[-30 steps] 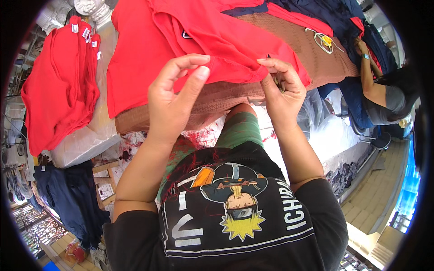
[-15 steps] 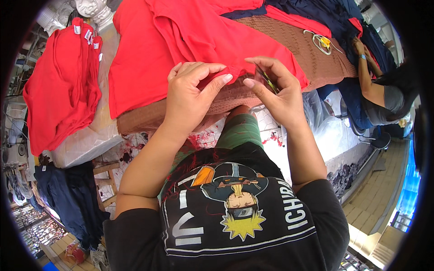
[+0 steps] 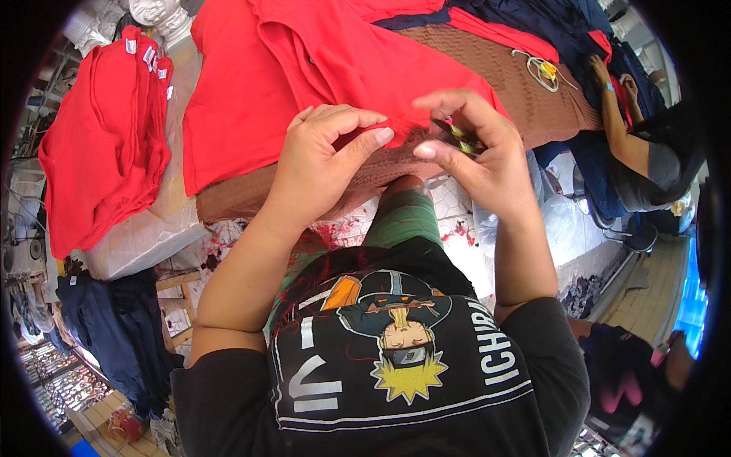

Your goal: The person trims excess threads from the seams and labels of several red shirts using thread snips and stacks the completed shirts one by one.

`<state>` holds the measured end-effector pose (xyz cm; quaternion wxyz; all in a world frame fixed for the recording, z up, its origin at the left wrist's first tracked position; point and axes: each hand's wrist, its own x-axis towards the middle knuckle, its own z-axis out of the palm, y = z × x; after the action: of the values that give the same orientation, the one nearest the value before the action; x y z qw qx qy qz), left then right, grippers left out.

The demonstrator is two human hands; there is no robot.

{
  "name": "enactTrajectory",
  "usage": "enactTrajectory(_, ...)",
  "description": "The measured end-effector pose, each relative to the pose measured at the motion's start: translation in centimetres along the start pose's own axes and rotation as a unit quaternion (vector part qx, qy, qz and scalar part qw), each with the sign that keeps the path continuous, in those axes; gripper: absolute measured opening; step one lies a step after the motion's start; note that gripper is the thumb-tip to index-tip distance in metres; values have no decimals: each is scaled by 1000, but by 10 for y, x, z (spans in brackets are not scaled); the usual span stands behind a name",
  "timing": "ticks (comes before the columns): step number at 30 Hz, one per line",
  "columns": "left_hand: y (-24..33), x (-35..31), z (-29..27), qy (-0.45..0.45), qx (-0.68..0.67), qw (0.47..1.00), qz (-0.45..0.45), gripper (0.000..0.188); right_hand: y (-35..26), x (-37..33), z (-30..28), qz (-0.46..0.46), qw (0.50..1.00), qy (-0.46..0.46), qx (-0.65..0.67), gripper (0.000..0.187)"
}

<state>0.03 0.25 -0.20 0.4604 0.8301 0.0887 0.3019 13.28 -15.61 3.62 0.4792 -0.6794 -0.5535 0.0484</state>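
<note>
A red garment (image 3: 247, 99) lies spread in front of me, its near edge drawn toward my body. My left hand (image 3: 321, 152) pinches that edge between thumb and fingertips. Just to its right, my right hand (image 3: 495, 160) holds a small dark tool with yellow-green and pink spots, which looks like thread snips (image 3: 459, 137), against the palm. The thumb and forefinger of that hand are spread apart. The tips of the snips point toward the pinched edge, a short gap away.
Under the garment is a brown textured cloth (image 3: 449, 49), with a yellow-and-white cord bundle (image 3: 547, 71) on it. Red garments (image 3: 106, 145) are stacked at left; dark garments (image 3: 122, 335) hang below. A co-worker (image 3: 640, 152) handles dark cloth at right. Another person (image 3: 628, 373) is at lower right.
My right hand has moved slightly right, away from the pinched edge, and its thumb and forefinger have spread. My left hand keeps its pinch. A person has come into view at lower right.
</note>
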Motion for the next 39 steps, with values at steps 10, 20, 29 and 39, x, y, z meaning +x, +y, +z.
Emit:
enactTrajectory(10, -1, 1, -3, -12, -93, 995, -18, 22, 9, 2, -22, -127, 977, -29, -169, 28)
enactTrajectory(20, 6, 1, -9, -53, 11, 998, -10, 18, 8, 4, -11, -154, 971, -26, -182, 23)
enactTrajectory(29, 6, 0, -9, -50, 29, 998, 2, 17, 4, 3, -13, -144, 968, -18, -204, 21)
enactTrajectory(39, 7, -2, -9, -47, 52, 997, 16, 17, 7, 4, -13, -163, 967, 16, -195, 22)
